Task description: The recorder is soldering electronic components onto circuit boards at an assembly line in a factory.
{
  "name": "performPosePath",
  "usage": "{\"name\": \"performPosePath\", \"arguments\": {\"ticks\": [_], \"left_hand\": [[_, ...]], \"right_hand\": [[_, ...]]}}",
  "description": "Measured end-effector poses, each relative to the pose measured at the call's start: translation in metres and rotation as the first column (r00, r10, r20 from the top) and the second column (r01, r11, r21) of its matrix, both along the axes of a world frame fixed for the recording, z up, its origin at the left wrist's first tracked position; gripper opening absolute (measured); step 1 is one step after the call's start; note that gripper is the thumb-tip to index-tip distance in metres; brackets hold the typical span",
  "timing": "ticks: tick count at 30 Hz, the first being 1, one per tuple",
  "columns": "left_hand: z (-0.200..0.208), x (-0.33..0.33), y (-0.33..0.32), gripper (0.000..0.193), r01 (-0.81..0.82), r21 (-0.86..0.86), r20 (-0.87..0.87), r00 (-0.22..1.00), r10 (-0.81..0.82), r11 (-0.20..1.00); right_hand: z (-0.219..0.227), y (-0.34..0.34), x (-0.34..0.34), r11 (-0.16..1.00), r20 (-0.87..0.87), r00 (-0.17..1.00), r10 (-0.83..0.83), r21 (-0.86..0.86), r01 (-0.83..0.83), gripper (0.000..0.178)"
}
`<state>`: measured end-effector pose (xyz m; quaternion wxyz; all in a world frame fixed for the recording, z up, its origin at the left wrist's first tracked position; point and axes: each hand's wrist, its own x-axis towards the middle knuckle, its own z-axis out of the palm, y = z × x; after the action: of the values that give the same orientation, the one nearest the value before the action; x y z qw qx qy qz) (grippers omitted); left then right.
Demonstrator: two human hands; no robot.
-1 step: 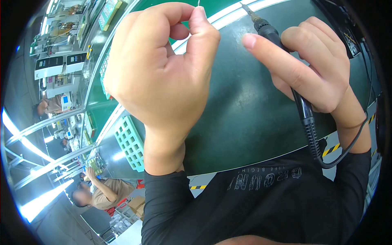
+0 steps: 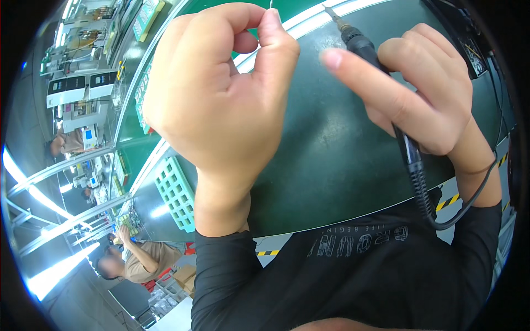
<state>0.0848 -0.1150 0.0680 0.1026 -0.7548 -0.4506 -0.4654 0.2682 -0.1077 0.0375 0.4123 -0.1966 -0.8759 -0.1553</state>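
Note:
My left hand [image 2: 221,94] is raised over the bench, thumb and forefinger pinched together. A short bit of thin silvery wire [image 2: 271,4] sticks up from the pinch at the top edge; the rest of it is out of sight. In my right hand [image 2: 419,94] is a black soldering iron [image 2: 409,149], gripped round its handle with the forefinger stretched out beside it. Its narrow metal tip [image 2: 331,12] points up and left, apart from the wire. The iron's black cable [image 2: 450,225] loops down past my right forearm.
Beneath my hands spreads a dark green bench mat [image 2: 326,160]. A pale green tray with square holes [image 2: 175,193] lies left of my left wrist. A green strip with a white edge [image 2: 314,23] runs along the far side. Farther left, a co-worker [image 2: 143,262] sits at the line.
My right forefinger and the soldering iron's tip have shifted slightly left. My left hand has moved a touch to the right, still pinching the wire.

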Motion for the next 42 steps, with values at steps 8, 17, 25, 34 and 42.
{"name": "performPosePath", "arguments": {"ticks": [8, 17, 25, 34, 42], "left_hand": [[0.004, 0.009, -0.007, 0.009, -0.112, 0.001, -0.138, 0.984, 0.111, 0.994], [0.002, 0.009, -0.008, 0.009, -0.096, 0.018, -0.146, 0.984, 0.097, 0.995], [0.006, 0.008, -0.007, 0.009, -0.023, -0.093, 0.089, 0.996, 0.031, 0.995], [0.007, 0.004, -0.012, 0.011, 0.285, -0.076, 0.360, 0.901, -0.240, 0.955], [-0.002, -0.022, 0.010, 0.009, 0.158, -0.180, 0.141, 0.981, -0.133, 0.971]], "right_hand": [[0.005, -0.008, -0.009, 1.000, 0.008, 1.000, 0.030, 0.003, -0.030, 0.053], [0.005, -0.012, -0.010, 0.999, 0.023, 0.999, 0.032, 0.008, -0.032, 0.054], [0.003, -0.005, -0.002, 1.000, 0.036, 0.999, 0.015, -0.018, -0.014, 0.053], [0.002, 0.006, 0.005, 1.000, 0.037, 0.999, -0.013, -0.014, 0.013, 0.048], [-0.010, 0.016, 0.027, 0.926, -0.352, 0.900, -0.256, -0.358, 0.123, 0.033]]}}
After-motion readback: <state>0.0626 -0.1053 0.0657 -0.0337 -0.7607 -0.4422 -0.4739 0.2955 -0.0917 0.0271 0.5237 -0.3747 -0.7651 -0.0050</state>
